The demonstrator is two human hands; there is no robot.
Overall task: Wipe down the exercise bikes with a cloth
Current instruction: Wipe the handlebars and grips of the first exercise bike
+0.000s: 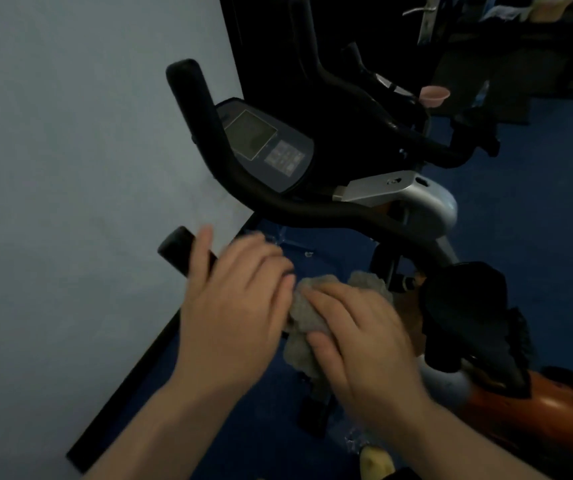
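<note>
Your right hand (358, 327) grips the grey cloth (307, 315) just below the handlebar (313, 211), and your left hand (233, 306) lies over its near grip (177, 249), fingers loosely bent. Beyond the handlebar, the console (267, 147) and the second bike (364, 95) look untouched, so most wiping seems left.

Much of the crumpled grey cloth (304, 317) is hidden beneath the right hand (364, 337), its lower handlebar contact obscured.
</note>
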